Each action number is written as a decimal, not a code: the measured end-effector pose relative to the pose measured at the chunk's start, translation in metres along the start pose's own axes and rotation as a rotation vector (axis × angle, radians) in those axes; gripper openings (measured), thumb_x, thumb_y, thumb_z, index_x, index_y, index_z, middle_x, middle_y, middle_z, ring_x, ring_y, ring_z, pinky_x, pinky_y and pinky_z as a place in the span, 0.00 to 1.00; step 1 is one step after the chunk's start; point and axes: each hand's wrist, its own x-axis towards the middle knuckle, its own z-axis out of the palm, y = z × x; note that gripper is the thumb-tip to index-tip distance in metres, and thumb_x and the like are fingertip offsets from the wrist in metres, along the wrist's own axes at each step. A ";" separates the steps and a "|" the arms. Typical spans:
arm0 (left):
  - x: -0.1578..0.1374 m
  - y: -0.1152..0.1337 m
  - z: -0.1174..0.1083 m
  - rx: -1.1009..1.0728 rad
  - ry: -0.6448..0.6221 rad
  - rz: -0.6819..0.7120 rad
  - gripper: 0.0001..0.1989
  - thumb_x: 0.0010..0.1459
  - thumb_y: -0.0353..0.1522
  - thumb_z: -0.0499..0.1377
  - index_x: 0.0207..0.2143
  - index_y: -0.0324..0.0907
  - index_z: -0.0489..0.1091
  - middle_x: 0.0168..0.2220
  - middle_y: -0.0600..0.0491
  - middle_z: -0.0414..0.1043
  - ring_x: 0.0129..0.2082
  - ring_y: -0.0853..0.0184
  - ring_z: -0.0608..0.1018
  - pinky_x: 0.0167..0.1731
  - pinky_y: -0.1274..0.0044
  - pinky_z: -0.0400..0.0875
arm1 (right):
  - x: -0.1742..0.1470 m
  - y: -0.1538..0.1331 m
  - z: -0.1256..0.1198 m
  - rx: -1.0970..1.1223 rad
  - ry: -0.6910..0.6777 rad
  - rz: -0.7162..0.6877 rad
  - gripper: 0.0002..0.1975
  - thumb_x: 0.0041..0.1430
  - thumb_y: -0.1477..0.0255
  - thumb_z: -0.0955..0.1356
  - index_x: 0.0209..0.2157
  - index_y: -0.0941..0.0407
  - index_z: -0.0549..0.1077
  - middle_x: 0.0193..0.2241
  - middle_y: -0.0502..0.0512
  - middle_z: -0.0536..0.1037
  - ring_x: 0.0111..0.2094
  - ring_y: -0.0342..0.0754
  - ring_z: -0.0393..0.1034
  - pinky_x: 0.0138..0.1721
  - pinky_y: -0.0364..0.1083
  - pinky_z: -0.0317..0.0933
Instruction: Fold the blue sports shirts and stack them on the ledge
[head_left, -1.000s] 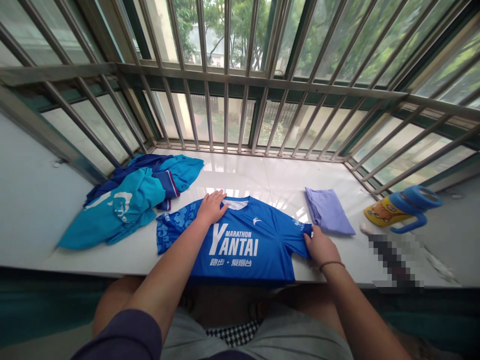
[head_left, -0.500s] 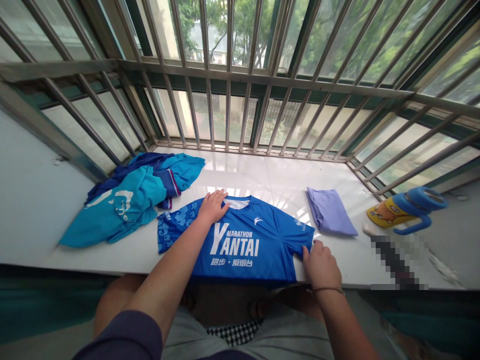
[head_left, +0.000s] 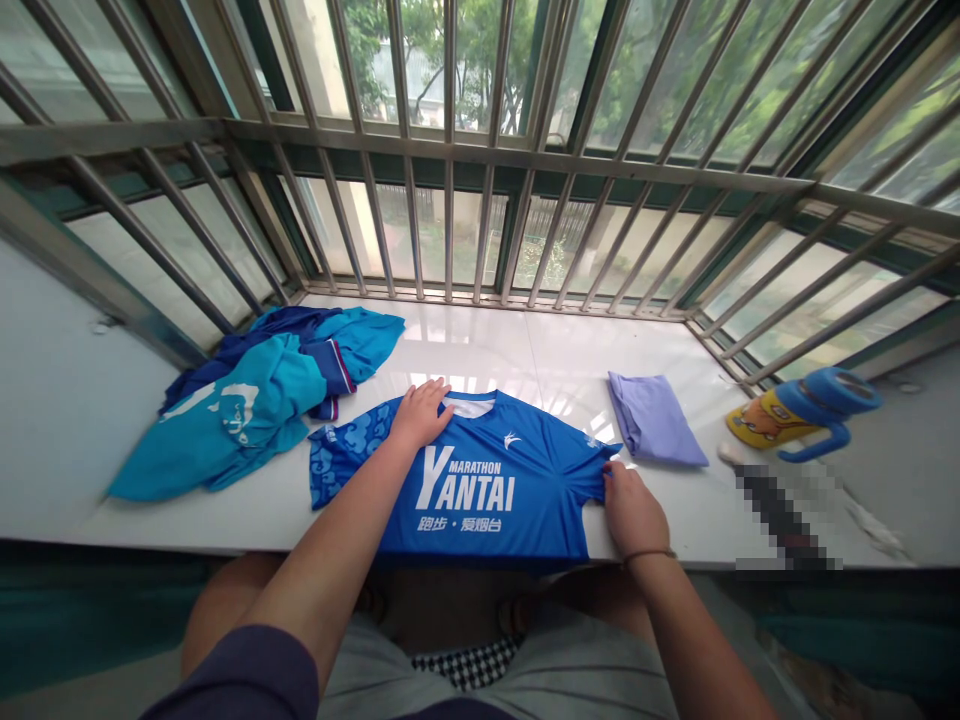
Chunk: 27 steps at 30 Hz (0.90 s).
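Blue shirt is lying beneath the flat-laid left hand, while the right hand is pinching its sleeve.

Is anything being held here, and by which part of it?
Yes: the right grip pinches the blue Yantai shirt by the edge of the sleeve on that side; the left grip rests flat near the collar.

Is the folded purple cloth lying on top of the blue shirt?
No, the purple cloth lies on the white ledge, beside the right sleeve end of the blue shirt in the picture.
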 end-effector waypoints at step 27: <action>0.000 0.001 -0.001 -0.010 0.003 -0.002 0.28 0.74 0.46 0.51 0.72 0.51 0.66 0.76 0.50 0.61 0.76 0.54 0.63 0.76 0.56 0.51 | 0.053 -0.016 -0.007 0.297 0.025 0.072 0.17 0.68 0.59 0.65 0.45 0.58 0.76 0.43 0.64 0.80 0.46 0.57 0.75 0.53 0.52 0.68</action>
